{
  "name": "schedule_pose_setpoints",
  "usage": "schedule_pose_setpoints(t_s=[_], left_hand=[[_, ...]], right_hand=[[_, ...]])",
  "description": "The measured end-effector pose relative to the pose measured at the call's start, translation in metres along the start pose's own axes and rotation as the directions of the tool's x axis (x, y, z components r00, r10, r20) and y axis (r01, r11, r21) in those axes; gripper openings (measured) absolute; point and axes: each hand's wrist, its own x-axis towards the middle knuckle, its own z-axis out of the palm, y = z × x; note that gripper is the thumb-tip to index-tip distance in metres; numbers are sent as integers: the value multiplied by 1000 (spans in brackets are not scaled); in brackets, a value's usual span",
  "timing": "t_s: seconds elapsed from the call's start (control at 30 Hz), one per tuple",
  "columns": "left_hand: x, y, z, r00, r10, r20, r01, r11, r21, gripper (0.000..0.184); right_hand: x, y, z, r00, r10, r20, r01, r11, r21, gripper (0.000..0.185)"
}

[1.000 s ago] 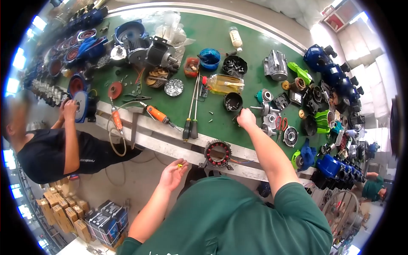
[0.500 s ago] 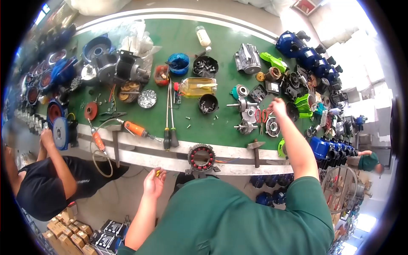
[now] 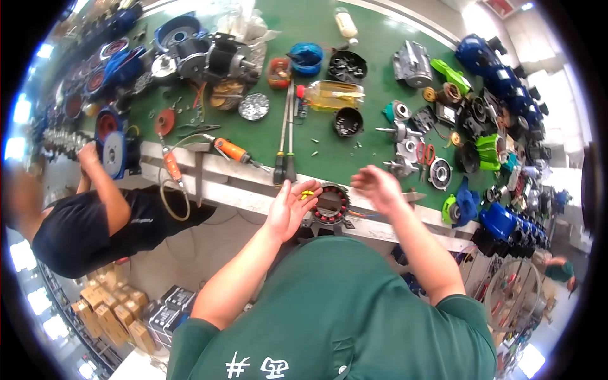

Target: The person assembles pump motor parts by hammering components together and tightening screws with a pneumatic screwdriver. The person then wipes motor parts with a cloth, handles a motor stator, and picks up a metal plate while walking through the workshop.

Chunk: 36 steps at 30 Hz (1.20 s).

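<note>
My left hand [image 3: 288, 210] is held palm up at the bench's front edge, fingers extended, with small yellow pieces [image 3: 307, 194] lying on them. Just right of its fingertips, a motor stator [image 3: 342, 214] with red-lined slots rests at the edge, its thin wires [image 3: 363, 215] trailing right. On the stator's other side, my right hand [image 3: 379, 188] hovers with fingers apart and nothing visible in it. It partly covers a hammer [image 3: 414, 196].
The green bench [image 3: 234, 142] holds screwdrivers [image 3: 285, 166], an oil bottle [image 3: 332, 95], a black bowl [image 3: 348, 121], red-handled scissors [image 3: 426, 154] and an orange air tool [image 3: 232, 151]. Motor housings [image 3: 491, 151] crowd the right. A co-worker [image 3: 82, 218] works at left.
My right hand has come back from the bench's right side to beside the stator. My left hand has risen towards the stator and its fingers have unfolded. The view has shifted.
</note>
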Motion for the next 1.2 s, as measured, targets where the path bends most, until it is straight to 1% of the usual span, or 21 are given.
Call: schedule_pose_setpoints(t_s=[0.07, 0.13, 0.17, 0.27, 0.3, 0.33, 0.37, 0.4, 0.47, 0.5, 0.6, 0.63, 0.67, 0.73, 0.77, 0.8, 0.9, 1.0, 1.07, 1.13, 1.2], left_hand=[[3, -1, 34, 996, -23, 86, -10, 927, 374, 61], [15, -9, 50, 986, 18, 166, -114, 798, 592, 53], [18, -10, 58, 980, 76, 184, -178, 749, 638, 47], [27, -9, 55, 978, 199, -56, -114, 745, 657, 34], [31, -11, 44, 960, 245, -135, -114, 784, 610, 25], [33, -15, 26, 945, 281, -167, -107, 751, 652, 24], [33, -21, 4, 927, 328, -183, -101, 688, 719, 26], [32, -29, -15, 906, 377, -193, -92, 620, 779, 29], [25, -47, -45, 891, 395, -223, 17, 462, 887, 38], [22, -55, -52, 883, 407, -235, 73, 376, 924, 43], [20, -76, -50, 898, 338, -282, 178, 308, 935, 57], [25, -87, -58, 908, 342, -242, 166, 237, 957, 69], [27, -91, -53, 902, 360, -239, 174, 202, 964, 71], [32, -98, -39, 891, 393, -226, 188, 132, 973, 76], [36, -101, -40, 882, 401, -249, 255, 38, 966, 79], [37, -101, -37, 879, 403, -253, 261, 36, 965, 79], [39, -101, -39, 873, 424, -240, 254, 25, 967, 76], [43, -101, -40, 858, 428, -283, 318, -9, 948, 73], [40, -96, -35, 870, 426, -249, 310, -79, 947, 71], [35, -94, -30, 883, 411, -227, 297, -114, 948, 70], [31, -95, -39, 901, 406, -151, 196, -70, 978, 71]], right_hand=[[-12, 13, 33, 951, 277, 136, -301, 929, 215, 43], [-1, 33, 29, 894, 258, 366, -383, 864, 328, 49], [3, 40, 26, 916, 218, 338, -351, 842, 410, 38], [55, 55, -50, 780, 117, 615, -547, 604, 579, 25], [48, 35, -59, 912, 134, 388, -360, 713, 601, 18], [39, 13, -68, 984, 113, 134, -170, 809, 562, 13], [40, -1, -89, 999, 47, -22, -25, 801, 598, 11], [43, -18, -113, 984, -15, -179, 123, 784, 609, 10], [49, -54, -173, 905, -151, -398, 351, 795, 495, 9], [51, -72, -205, 888, -190, -419, 394, 782, 482, 11], [32, -114, -241, 801, -350, -485, 542, 769, 340, 30], [15, -120, -229, 660, -511, -550, 616, 788, 6, 43], [5, -124, -223, 578, -467, -669, 561, 823, -90, 45], [12, -111, -251, 542, -485, -687, 525, 833, -175, 46], [26, -99, -286, 649, -464, -603, 535, 842, -71, 44], [11, -88, -264, 616, -428, -661, 519, 852, -68, 36], [-6, -43, -255, 675, -445, -588, 449, 881, -151, 19], [-23, -1, -256, 730, -420, -539, 367, 907, -209, 27], [-35, 19, -259, 730, -418, -540, 305, 907, -290, 26], [-46, 28, -269, 739, -411, -533, 250, 903, -350, 29], [-52, 29, -284, 732, -414, -541, 231, 898, -376, 31]])
